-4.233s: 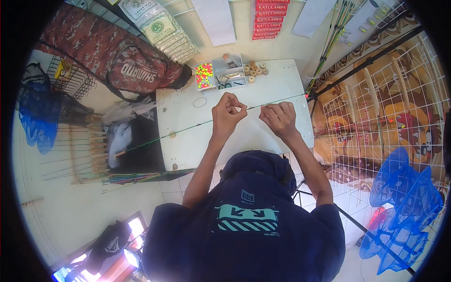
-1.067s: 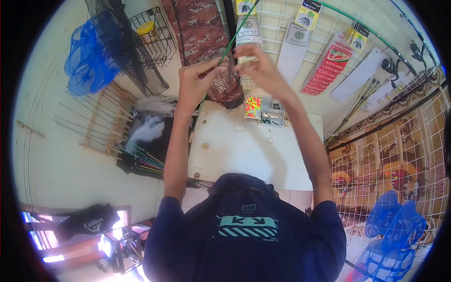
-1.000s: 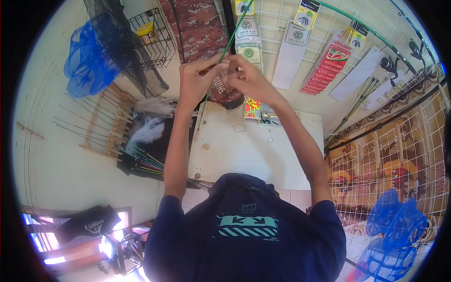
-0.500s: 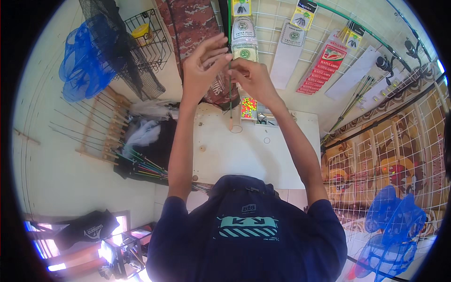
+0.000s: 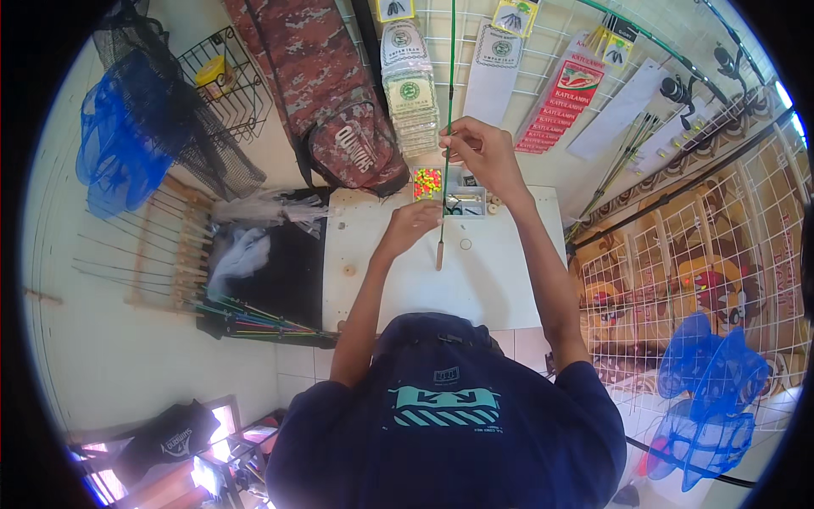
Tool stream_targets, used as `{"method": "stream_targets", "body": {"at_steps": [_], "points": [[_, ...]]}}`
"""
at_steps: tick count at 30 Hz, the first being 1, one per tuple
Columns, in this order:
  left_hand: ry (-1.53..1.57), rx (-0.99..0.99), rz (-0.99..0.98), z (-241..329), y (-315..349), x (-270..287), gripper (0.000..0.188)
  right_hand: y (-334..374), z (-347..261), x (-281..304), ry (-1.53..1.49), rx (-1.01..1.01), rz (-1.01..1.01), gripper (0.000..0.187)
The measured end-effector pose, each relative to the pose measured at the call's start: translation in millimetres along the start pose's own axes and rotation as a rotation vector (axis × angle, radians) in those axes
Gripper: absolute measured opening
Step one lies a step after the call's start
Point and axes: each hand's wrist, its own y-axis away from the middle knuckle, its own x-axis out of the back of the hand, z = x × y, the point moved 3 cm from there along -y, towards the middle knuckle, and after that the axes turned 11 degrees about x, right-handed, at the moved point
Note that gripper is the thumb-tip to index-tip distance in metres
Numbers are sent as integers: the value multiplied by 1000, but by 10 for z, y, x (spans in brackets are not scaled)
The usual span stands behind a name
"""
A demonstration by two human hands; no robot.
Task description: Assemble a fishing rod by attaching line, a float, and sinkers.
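Note:
A thin green fishing rod [image 5: 448, 177] stands upright in front of me, its short tan handle [image 5: 439, 257] over the white tabletop. My right hand [image 5: 485, 155] is closed on the upper part of the rod, thumb and fingers pinching it. Lower down, my left hand [image 5: 413, 226] has its fingertips closed at the rod, a little above the handle. Just behind the left hand is a box of bright red and yellow beads [image 5: 427, 183]. Beside it, a clear compartment tray [image 5: 477, 206] contains small parts I cannot make out.
The white table [image 5: 373, 293] carries a small ring [image 5: 465, 244]. A camouflage bag [image 5: 356, 153] leans at the back left. Packets [image 5: 412, 91] hang from the wall grid behind. Several thin rods [image 5: 254, 321] lie left of the table; blue nets [image 5: 708, 373] hang at right.
My left hand has come down from beside the right hand to near the rod's handle. My right hand has shifted slightly right and down. The rod and its handle now sit further right and nearer.

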Motion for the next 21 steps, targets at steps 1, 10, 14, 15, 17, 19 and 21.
{"method": "stream_targets", "body": {"at_steps": [1,10,14,15,17,19,21], "points": [[-63,-25,-2,-35,3,-50,34,20,17,14,10,-10,7,13],[-60,81,121,-694,92,-248,20,10,174,68,69,-73,88,19],[149,115,141,-917,264,-256,21,-45,321,134,107,-42,108,18],[116,124,149,-967,304,-240,21,-59,353,151,113,-41,111,18],[24,168,170,-1084,409,-194,21,-78,386,158,91,-24,170,16],[127,-7,197,-1387,490,-147,21,-102,379,129,99,-40,118,19],[63,30,207,-1455,528,-167,21,-113,411,161,100,-54,128,19]]}}
